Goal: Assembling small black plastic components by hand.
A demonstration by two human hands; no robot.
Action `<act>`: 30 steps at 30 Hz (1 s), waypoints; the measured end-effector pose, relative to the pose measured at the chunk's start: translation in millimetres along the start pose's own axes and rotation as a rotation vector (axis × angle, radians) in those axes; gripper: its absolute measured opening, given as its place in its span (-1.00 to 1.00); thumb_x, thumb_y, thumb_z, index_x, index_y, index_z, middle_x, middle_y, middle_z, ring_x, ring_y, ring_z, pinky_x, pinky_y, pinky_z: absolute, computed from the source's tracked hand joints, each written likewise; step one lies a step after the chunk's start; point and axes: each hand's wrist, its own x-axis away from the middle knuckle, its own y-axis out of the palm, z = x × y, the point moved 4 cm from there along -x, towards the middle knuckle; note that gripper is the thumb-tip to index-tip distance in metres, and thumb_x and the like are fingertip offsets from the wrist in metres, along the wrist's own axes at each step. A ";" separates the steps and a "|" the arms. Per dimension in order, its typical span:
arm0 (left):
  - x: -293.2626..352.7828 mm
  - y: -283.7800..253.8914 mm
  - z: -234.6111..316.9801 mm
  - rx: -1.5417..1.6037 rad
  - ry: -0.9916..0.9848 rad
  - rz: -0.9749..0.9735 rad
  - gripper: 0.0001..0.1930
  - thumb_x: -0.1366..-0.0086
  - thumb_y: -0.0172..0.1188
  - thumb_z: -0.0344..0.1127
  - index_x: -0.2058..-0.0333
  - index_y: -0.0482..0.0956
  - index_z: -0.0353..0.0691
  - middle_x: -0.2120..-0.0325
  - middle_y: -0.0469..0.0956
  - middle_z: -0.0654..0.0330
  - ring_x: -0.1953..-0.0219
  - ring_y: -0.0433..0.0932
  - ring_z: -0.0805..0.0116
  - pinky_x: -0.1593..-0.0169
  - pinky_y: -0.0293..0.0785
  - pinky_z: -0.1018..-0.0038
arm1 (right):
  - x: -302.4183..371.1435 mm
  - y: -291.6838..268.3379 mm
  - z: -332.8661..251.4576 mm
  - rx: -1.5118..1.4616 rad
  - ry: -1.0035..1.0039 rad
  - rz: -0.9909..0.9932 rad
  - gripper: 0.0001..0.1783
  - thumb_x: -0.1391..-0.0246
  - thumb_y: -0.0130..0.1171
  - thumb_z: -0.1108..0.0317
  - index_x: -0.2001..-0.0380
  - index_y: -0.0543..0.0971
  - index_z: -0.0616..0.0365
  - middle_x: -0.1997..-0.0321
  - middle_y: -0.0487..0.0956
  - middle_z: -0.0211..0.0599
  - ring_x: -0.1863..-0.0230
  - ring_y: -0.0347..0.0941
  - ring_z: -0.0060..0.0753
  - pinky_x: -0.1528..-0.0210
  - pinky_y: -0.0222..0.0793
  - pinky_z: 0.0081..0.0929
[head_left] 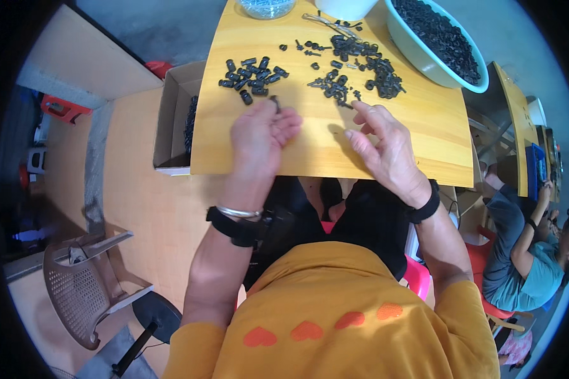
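Note:
My left hand is over the near left of the wooden table, its fingers curled. A small black piece shows at its fingertips, between thumb and forefinger. Just beyond lies a cluster of black barrel-shaped pieces. My right hand hovers to the right, thumb and fingers apart, with nothing visible between them. Its forefinger tip comes close to small loose black parts, and whether it touches one I cannot tell. A larger heap of black parts lies farther right.
A pale blue basin full of black parts stands at the table's far right. At the back are a clear bowl, a white container and metal tweezers. A cardboard box adjoins the left edge. Another person sits at right.

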 end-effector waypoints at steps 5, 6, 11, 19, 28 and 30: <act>-15.8 -6.4 17.7 0.160 0.049 0.064 -0.74 -0.30 -0.09 -0.34 0.13 0.28 -0.42 0.15 0.39 -0.14 0.06 0.43 0.12 0.03 0.44 0.37 | 0.9 -27.4 34.8 -0.011 0.181 -0.009 -0.67 0.08 0.17 0.35 0.22 0.48 0.30 0.45 0.47 -0.12 0.49 0.44 -0.20 0.39 0.37 -0.37; -16.2 -3.7 17.1 0.162 0.046 0.058 -0.74 -0.30 -0.09 -0.34 0.13 0.28 -0.42 0.15 0.39 -0.14 0.06 0.43 0.12 0.03 0.44 0.37 | -0.9 -31.9 41.7 0.012 0.209 -0.020 -0.69 0.08 0.16 0.36 0.24 0.50 0.29 0.47 0.47 -0.13 0.48 0.44 -0.21 0.39 0.37 -0.37; -6.6 12.9 16.3 0.037 0.204 0.044 -0.40 -0.24 -0.02 -0.39 -0.17 -0.09 -0.41 0.21 0.43 -0.12 0.24 0.52 0.17 0.20 0.48 0.43 | -29.5 -52.2 79.7 0.098 0.214 0.043 -0.86 0.11 0.10 0.47 0.41 0.52 0.27 0.45 0.50 -0.08 0.43 0.46 -0.11 0.36 0.35 -0.34; 0.0 37.7 -11.0 -0.203 0.227 -0.081 -0.61 -0.28 -0.06 -0.37 -0.05 0.17 -0.37 0.38 0.53 0.06 0.45 0.53 0.41 0.40 0.42 0.63 | -87.6 -42.2 102.5 0.233 0.104 -0.030 -0.89 0.14 0.08 0.49 0.45 0.54 0.20 0.42 0.51 -0.15 0.36 0.44 -0.09 0.32 0.35 -0.32; -0.4 41.3 -12.6 -0.330 0.319 -0.140 -0.71 -0.27 -0.04 -0.40 0.05 0.32 -0.37 0.42 0.54 0.12 0.48 0.51 0.52 0.43 0.39 0.68 | -98.0 -27.6 109.4 0.219 0.009 -0.087 -0.90 0.18 0.17 0.46 0.48 0.56 0.16 0.48 0.43 -0.23 0.33 0.38 -0.15 0.26 0.32 -0.32; -0.2 41.9 -12.7 -0.330 0.313 -0.141 -0.72 -0.27 -0.04 -0.40 0.05 0.32 -0.37 0.43 0.54 0.13 0.49 0.50 0.53 0.43 0.39 0.68 | -99.6 -22.1 97.0 0.290 -0.134 -0.110 -0.89 0.20 0.19 0.45 0.48 0.56 0.17 0.50 0.42 -0.24 0.34 0.36 -0.17 0.29 0.30 -0.32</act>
